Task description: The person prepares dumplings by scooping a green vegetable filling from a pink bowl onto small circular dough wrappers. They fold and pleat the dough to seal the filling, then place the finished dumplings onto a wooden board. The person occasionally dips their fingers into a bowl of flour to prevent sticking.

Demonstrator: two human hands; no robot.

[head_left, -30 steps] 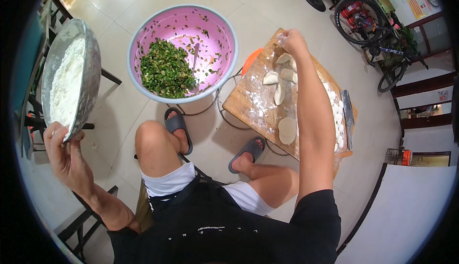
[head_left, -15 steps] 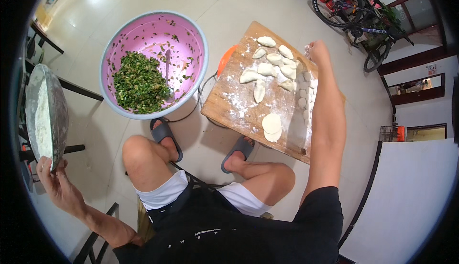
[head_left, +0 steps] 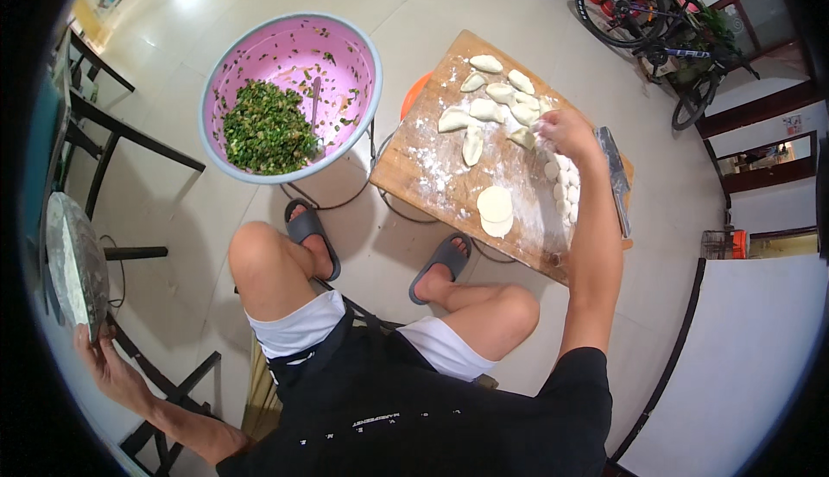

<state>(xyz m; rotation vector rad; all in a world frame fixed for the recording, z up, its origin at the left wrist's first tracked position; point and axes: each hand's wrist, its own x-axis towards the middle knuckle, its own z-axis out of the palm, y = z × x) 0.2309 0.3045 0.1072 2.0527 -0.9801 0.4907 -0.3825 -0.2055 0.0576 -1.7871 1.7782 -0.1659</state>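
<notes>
— Why is the left hand (head_left: 108, 365) stretched so far out to the side?

— It grips the lower rim of a metal basin of flour (head_left: 73, 261), fingers clamped on the edge, tilting it nearly upright, well clear of the knees.

— And the right hand (head_left: 566, 132)?

— It hangs over the wooden cutting board (head_left: 432, 170), fingers curled together above the row of small dough pieces (head_left: 563, 188); whether it pinches one, I cannot tell. The folded dumplings (head_left: 488, 97) lie grouped at the far end, the flat round wrappers (head_left: 495, 209) nearer the person, so finished and unfinished stay apart.

— The filling?

— Chopped greens (head_left: 268, 127) in the pink basin (head_left: 345, 45), just beside the board, on a wire stand. A cleaver (head_left: 615, 175) lies along the board's right edge.
</notes>
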